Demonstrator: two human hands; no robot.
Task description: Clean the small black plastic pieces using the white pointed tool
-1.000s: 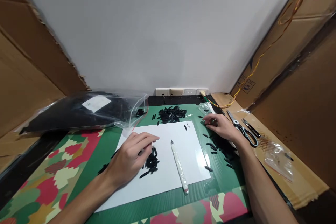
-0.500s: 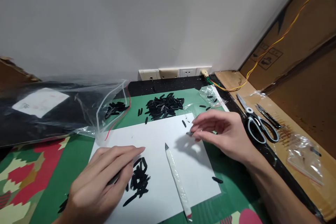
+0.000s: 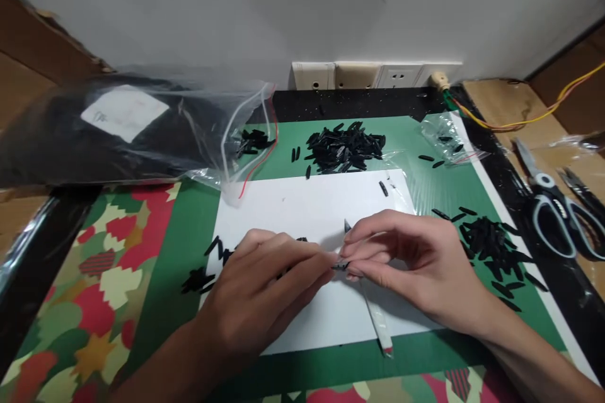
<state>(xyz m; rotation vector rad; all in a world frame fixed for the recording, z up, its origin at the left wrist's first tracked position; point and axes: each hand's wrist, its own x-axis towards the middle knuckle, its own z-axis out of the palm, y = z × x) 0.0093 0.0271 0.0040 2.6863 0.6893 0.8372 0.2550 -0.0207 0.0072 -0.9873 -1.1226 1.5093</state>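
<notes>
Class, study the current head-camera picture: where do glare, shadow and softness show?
Head view: glints streak the large clear plastic bag; head view: grey shadow falls on the white rectangular paper sheet by the bare right hand; head view: the slim black strip it pinches looks soft.

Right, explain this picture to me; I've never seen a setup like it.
There is no machine: a camera worn on the person's head looks forward and down. The right hand pinches a small dark piece; the left hand's fingertips meet it there, though whether they grip is unclear. Below is a white sheet on a green mat, with a white pencil-like stick. Around lie a far pile of black pieces, a plastic bag and scissors.
</notes>
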